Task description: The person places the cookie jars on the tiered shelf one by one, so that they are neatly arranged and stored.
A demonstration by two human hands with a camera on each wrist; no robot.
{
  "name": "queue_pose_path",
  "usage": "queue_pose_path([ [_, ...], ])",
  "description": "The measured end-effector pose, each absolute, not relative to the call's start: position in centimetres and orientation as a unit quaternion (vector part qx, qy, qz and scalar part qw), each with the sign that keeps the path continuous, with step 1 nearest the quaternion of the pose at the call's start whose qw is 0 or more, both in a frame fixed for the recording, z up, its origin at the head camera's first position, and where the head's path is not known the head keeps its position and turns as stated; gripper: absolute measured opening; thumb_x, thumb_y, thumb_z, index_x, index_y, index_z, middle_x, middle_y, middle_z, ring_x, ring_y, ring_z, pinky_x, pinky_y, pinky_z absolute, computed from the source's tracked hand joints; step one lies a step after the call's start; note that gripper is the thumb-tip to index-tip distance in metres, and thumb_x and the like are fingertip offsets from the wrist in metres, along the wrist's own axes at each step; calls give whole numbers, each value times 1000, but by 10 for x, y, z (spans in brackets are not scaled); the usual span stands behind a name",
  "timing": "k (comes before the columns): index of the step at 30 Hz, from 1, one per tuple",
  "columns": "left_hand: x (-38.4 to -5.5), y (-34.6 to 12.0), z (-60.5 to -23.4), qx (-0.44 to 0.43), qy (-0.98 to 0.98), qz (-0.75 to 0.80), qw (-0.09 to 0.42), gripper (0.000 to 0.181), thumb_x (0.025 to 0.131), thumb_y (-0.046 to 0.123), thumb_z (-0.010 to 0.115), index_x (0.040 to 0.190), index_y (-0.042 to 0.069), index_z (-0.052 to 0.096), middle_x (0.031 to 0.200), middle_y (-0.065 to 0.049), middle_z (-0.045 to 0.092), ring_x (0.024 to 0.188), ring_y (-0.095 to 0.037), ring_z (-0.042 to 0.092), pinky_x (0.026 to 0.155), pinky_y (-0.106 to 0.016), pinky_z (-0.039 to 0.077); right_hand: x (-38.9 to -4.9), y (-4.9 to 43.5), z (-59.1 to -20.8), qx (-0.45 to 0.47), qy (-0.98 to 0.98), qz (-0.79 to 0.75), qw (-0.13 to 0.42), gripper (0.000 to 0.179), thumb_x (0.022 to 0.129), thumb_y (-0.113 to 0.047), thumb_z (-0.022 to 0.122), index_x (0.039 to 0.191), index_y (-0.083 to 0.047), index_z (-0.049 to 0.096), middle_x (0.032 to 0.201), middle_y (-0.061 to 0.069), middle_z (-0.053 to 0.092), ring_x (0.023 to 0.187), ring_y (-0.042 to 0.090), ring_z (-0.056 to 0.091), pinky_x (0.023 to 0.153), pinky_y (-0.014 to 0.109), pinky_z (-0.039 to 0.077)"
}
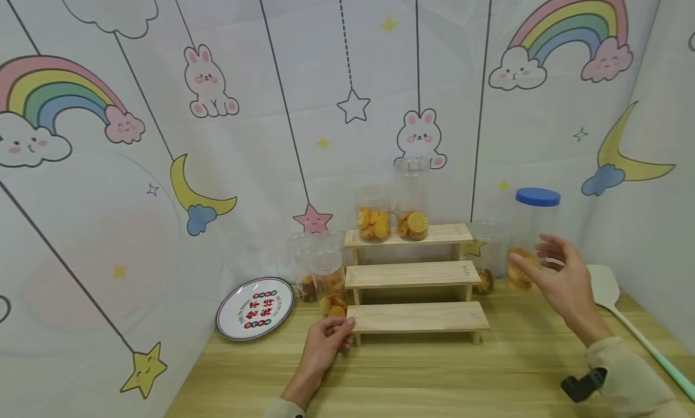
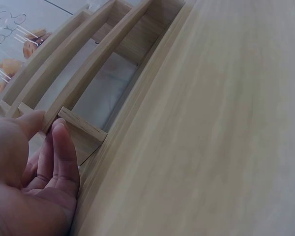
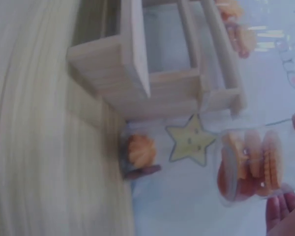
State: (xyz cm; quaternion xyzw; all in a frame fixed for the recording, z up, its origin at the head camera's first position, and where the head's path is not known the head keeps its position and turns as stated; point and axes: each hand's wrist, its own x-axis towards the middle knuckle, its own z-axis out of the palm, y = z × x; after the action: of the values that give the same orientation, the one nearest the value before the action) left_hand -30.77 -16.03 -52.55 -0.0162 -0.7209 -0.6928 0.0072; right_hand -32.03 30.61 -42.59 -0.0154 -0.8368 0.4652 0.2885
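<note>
My left hand [image 1: 324,339] pinches the left end of the lowest step of a three-step wooden rack [image 1: 418,315]; in the left wrist view the thumb and fingertips meet at the rack's corner [image 2: 81,125]. My right hand [image 1: 567,282] grips a clear jar with a blue lid [image 1: 537,197] and round cookies inside, to the right of the rack. In the right wrist view this jar's cookies [image 3: 255,160] show up against the wall sheet, with thumb and fingers on either side of the jar.
Two clear cookie jars [image 1: 373,222] stand on the rack's top step. More jars [image 1: 329,279] stand left of the rack, and one [image 1: 485,279] behind its right end. A white plate [image 1: 255,308] leans at the back left. A spatula with a green handle [image 1: 641,324] lies at the right.
</note>
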Motion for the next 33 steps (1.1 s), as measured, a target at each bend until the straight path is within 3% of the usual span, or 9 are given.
queue_pose_path([
  [5,-308,-161,-526,-17,-721,-693,6,43,104,30,77,123,-8,70,87,-5,78,72,-9,71,68,-21,62,-320,293,-413,10,-827,476,299,81,97,-37,84,160,-6,44,127,-7,55,108,-4,51,86,-2,40],
  [8,-308,-161,-527,-15,-721,-693,7,43,104,30,77,123,-8,70,87,-5,78,72,-9,71,68,-22,62,-322,285,-407,19,-824,481,300,80,97,-37,84,159,-6,45,127,-7,56,109,-3,52,88,-1,41],
  [15,-308,-161,-527,-12,-722,-692,4,45,103,32,77,124,-8,70,87,-4,78,72,-10,71,68,-23,63,-327,271,-393,25,-825,480,297,82,98,-43,82,162,-11,43,140,12,57,115,0,52,91,0,42],
  [24,-308,-161,-525,-12,-719,-695,6,44,103,30,77,123,-9,69,86,-3,77,72,-9,71,67,-22,63,-342,251,-376,59,-816,494,294,79,99,-42,81,163,-15,45,146,14,59,124,10,56,99,2,45],
  [33,-308,-160,-526,-19,-718,-696,8,41,105,27,75,123,-9,70,84,-1,76,71,-8,70,67,-20,62,-361,235,-366,104,-806,500,300,77,99,-35,82,162,-8,46,146,19,61,128,17,59,108,20,55],
])
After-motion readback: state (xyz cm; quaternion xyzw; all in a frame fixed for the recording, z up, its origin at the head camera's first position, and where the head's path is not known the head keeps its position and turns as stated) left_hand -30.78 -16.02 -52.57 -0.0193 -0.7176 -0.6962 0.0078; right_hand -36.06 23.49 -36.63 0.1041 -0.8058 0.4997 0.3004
